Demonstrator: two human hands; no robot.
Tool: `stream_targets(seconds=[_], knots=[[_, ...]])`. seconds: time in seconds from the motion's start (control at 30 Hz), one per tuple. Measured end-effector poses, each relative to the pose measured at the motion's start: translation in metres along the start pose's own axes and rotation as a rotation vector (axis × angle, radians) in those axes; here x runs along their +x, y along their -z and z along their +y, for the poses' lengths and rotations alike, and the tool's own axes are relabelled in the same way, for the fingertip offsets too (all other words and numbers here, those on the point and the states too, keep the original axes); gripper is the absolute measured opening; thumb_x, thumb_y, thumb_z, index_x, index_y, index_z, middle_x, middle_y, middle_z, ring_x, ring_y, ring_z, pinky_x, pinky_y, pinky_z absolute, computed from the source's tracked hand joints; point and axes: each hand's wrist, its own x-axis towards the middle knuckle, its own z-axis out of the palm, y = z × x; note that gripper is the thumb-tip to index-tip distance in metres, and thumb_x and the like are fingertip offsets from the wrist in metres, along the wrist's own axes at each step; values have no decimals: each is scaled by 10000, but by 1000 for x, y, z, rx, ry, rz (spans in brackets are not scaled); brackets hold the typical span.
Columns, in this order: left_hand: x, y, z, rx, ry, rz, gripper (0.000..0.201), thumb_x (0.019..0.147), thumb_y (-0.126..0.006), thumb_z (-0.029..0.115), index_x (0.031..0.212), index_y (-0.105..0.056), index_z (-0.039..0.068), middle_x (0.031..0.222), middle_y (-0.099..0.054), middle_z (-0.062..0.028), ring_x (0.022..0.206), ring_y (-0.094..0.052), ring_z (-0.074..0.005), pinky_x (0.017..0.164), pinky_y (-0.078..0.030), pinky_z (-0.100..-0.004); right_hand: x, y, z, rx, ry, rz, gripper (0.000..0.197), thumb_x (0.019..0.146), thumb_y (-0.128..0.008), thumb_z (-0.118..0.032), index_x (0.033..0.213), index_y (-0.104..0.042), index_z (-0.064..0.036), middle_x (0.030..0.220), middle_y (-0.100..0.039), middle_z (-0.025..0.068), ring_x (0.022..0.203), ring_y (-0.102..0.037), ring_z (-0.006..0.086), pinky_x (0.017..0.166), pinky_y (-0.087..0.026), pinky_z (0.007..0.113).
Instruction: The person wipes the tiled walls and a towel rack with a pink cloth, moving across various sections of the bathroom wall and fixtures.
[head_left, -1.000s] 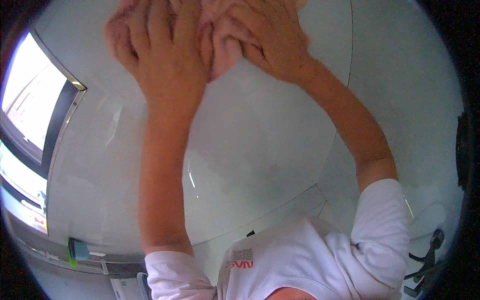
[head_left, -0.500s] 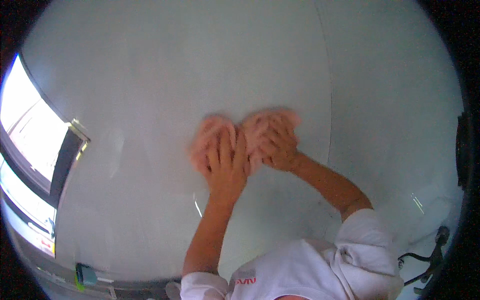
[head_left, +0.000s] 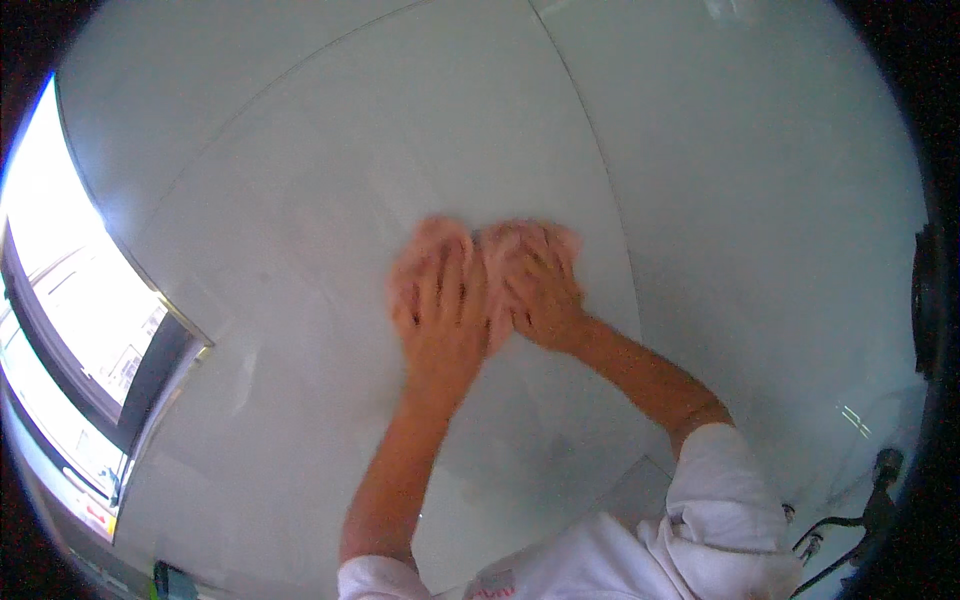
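A crumpled pink cloth [head_left: 496, 318] lies pressed against a large, smooth grey-white surface [head_left: 330, 180]. Whether it is one cloth or two side by side, I cannot tell. My left hand [head_left: 446, 310] presses the left part, its fingers stretched up over the fabric. Close beside it, my right hand [head_left: 545, 300] grips the right part with its fingers bent and angled to the left. Blur softens the fingertips and the cloth's edges. Both forearms reach up from short white sleeves.
Thin dark seams [head_left: 602, 160] cross the pale surface, one just right of my hands. A bright window [head_left: 95, 320] with a dark frame stands on the left. Dark cables or stand parts [head_left: 875, 510] are at the lower right, and a small dark box [head_left: 174, 580] at the lower left.
My view has shifted: another curved seam shows at the top and the window stands further in. Both hands remain on the cloth, which has drawn slightly left on the right side.
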Motion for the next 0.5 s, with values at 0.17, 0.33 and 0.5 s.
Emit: stream_targets(seconds=[0.17,0.33,0.5], knots=[[112,-1,-34,30,-35,323,461,848,-594,333,1247,-583,102,1341,-538,-56,1275,-455,-256,1079,-265,-486,120,24,48,-12,151,236,467,863,-600,-206,1301,-489,-91,1380,-455,168,1319,-372,398,1109,-237,572],[203,-3,-79,232,-151,448,448,840,-589,315,1237,-582,109,1345,-528,-84,1288,-430,-287,1105,-222,-499,216,44,88,-56,297,316,407,912,-488,-99,1308,-448,-15,1385,-439,218,1307,-377,417,1106,-251,510],[252,-6,-107,256,-107,566,594,855,-607,396,1314,-498,36,1338,-495,-166,1315,-379,-317,1131,-150,-520,260,43,82,-75,338,380,411,921,-482,-119,1317,-445,-13,1391,-432,223,1311,-373,421,1108,-248,513]])
